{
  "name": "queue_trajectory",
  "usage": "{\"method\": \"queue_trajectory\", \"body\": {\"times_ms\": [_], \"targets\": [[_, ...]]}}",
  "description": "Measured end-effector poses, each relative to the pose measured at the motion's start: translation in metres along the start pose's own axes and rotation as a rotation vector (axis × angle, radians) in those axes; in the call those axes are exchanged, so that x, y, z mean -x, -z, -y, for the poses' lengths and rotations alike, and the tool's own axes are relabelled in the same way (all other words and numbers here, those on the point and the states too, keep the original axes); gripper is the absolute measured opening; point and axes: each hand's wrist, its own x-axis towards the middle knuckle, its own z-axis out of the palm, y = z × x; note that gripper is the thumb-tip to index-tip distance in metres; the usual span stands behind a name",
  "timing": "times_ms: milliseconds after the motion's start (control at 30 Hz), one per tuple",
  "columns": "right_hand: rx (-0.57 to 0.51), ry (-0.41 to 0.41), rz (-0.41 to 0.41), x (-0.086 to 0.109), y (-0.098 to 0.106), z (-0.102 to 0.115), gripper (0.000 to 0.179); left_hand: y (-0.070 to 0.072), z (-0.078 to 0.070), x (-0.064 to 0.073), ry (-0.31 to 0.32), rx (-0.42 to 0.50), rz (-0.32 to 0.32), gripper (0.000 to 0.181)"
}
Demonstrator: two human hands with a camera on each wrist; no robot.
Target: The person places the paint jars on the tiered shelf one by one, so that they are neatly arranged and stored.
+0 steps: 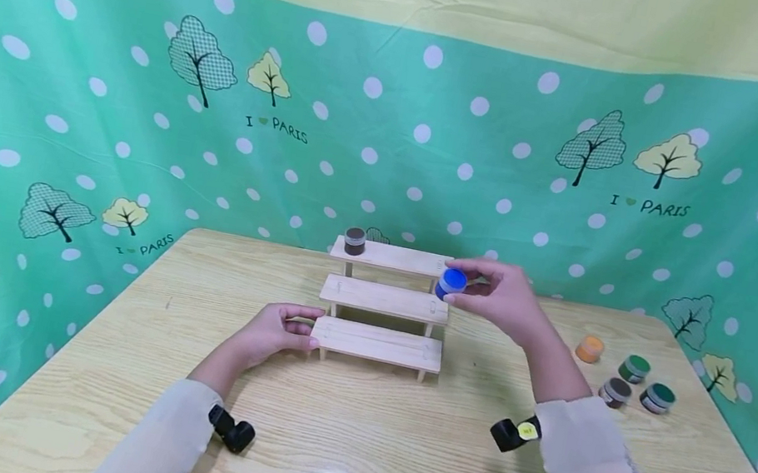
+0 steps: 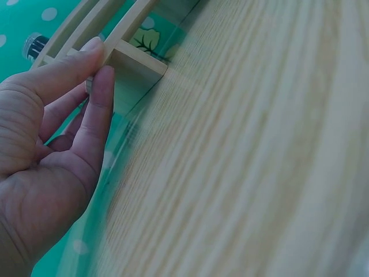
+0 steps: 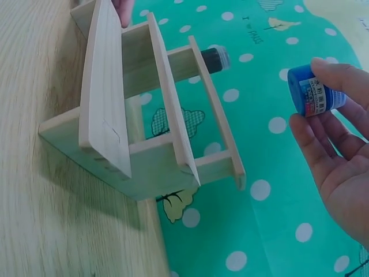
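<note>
A three-step wooden display stand (image 1: 377,343) sits on the table. My left hand (image 1: 274,331) pinches the left end of its lowest step between thumb and fingers, seen close in the left wrist view. My right hand (image 1: 503,299) holds a small blue paint jar (image 1: 451,282) by its sides, near the right end of the top step. In the right wrist view the blue jar shows a printed label and hangs apart from the stand. A dark brown paint jar (image 1: 354,241) stands at the left end of the top step.
To the right on the table (image 1: 136,363) stand an orange jar (image 1: 589,349), a green jar (image 1: 634,369), a darker green jar (image 1: 658,398) and a brown jar (image 1: 615,391), partly behind the right forearm. A green dotted curtain (image 1: 426,101) hangs behind.
</note>
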Motion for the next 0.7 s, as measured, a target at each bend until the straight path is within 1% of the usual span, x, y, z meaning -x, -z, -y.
{"method": "queue_trajectory", "body": {"times_ms": [233, 433, 533, 700], "targets": [[0.030, -0.019, -0.008, -0.016, -0.009, 0.000, 0.051, -0.001, 0.000, 0.000, 0.005, -0.005, -0.004, 0.059], [0.037, -0.002, -0.036, -0.028, -0.017, 0.001, 0.046, -0.001, 0.000, 0.000, 0.005, -0.006, -0.004, 0.059], [0.020, 0.008, -0.031, -0.034, -0.021, -0.001, 0.043, -0.001, 0.000, -0.001, 0.007, -0.006, -0.005, 0.059], [-0.024, -0.005, -0.022, -0.042, -0.027, -0.001, 0.041, -0.001, 0.000, 0.000, 0.012, -0.012, -0.009, 0.059]]}}
